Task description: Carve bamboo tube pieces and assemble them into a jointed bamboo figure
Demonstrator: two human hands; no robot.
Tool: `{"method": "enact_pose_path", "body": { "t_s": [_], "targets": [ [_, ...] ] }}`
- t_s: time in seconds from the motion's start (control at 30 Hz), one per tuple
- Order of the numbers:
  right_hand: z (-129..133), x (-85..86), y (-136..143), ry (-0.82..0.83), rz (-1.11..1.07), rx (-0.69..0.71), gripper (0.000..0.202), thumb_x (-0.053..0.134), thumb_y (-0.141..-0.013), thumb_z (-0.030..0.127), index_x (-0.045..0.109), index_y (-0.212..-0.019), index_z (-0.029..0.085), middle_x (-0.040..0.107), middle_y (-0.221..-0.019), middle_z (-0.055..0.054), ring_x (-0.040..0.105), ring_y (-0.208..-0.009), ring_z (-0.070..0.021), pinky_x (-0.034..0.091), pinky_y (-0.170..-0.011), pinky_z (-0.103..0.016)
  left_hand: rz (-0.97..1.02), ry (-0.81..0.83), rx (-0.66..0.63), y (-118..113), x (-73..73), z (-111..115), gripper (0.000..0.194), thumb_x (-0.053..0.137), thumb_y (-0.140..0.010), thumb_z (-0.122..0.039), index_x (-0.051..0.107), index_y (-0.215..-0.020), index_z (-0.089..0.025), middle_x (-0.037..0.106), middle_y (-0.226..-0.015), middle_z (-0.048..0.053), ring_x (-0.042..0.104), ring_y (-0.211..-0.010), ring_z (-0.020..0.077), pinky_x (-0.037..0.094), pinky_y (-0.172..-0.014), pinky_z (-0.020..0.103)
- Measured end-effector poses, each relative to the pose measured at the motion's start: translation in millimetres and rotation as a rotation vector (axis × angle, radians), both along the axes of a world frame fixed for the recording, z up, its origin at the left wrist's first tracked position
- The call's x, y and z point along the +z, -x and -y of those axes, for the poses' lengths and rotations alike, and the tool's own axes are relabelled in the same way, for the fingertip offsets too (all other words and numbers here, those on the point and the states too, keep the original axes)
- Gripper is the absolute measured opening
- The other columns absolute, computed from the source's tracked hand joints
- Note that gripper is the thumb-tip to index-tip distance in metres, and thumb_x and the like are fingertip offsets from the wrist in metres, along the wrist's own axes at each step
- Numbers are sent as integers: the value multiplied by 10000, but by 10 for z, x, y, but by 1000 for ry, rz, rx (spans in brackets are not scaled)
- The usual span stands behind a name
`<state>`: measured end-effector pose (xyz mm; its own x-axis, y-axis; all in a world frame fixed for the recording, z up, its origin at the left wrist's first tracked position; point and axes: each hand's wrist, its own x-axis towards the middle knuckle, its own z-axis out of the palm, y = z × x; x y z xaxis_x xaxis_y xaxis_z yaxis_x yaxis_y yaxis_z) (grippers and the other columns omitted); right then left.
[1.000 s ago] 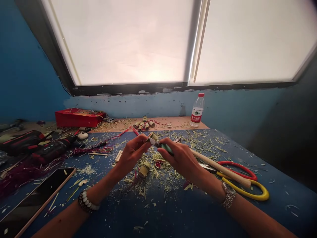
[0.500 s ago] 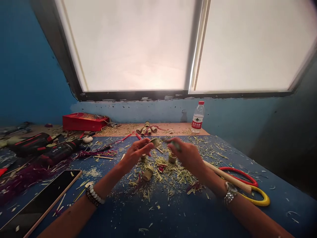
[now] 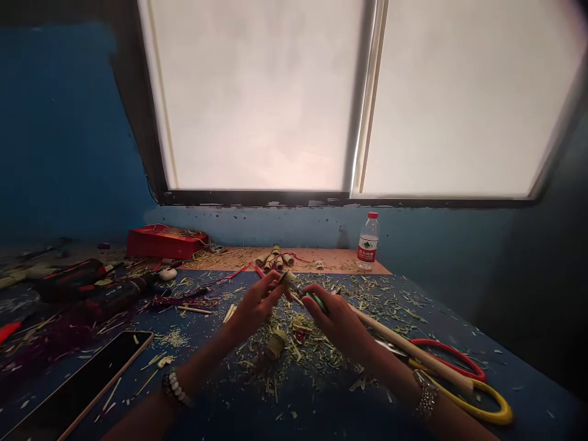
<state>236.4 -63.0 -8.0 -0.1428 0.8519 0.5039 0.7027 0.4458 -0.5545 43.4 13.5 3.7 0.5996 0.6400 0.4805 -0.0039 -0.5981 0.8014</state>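
My left hand (image 3: 255, 309) is closed around a short piece of bamboo (image 3: 289, 280), pinched near the fingertips. In my right hand (image 3: 337, 318) sits a green-handled carving knife (image 3: 316, 301). Its metal end points left and meets or nearly meets the bamboo piece; the exact contact is too small to tell. Below the hands a short bamboo section (image 3: 276, 344) lies on its side among pale green shavings (image 3: 298, 327). My fingers partly hide both held things.
A phone (image 3: 87, 380) and dark power tools (image 3: 110, 294) lie at left. Large scissors (image 3: 498, 411) and a wooden stick (image 3: 413, 350) are by my right forearm. At the back stand a red box (image 3: 168, 243), a bamboo cluster (image 3: 275, 260) and a water bottle (image 3: 368, 245).
The view has tilted up, so everything sits lower in it. My right hand has turned, showing more of the green handle, and the tool has come closer to the bamboo piece.
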Motion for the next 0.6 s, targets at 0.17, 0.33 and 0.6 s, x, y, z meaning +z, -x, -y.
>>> {"method": "enact_pose_path", "body": {
  "t_s": [0.17, 0.33, 0.6],
  "targets": [
    [31, -16, -2, -58, 32, -9, 339, 355, -1049, 485, 555, -1059, 212, 496, -602, 59, 495, -527, -144, 281, -543, -245, -36, -57, 41, -64, -14, 124, 283, 474, -1012, -440, 553, -908, -189, 579, -799, -1, 535, -768, 153, 396, -719, 260],
    [32, -13, 15, -56, 40, 0, 349, 331, -1054, 484, 543, -1036, 207, 453, -556, 73, 450, -459, -138, 262, -511, -244, -51, -85, 62, -59, -52, 130, 300, 459, -1019, -451, 525, -884, -191, 504, -752, -27, 455, -695, 128, 369, -682, 254],
    [12, -11, -45, -63, 20, -7, 330, 347, -1054, 479, 539, -1050, 211, 489, -567, 67, 472, -472, -132, 247, -502, -247, -73, -34, 31, -72, -49, 143, 352, 501, -991, -482, 604, -893, -161, 323, -661, -60, 257, -591, 99, 225, -540, 246]
  ]
}}
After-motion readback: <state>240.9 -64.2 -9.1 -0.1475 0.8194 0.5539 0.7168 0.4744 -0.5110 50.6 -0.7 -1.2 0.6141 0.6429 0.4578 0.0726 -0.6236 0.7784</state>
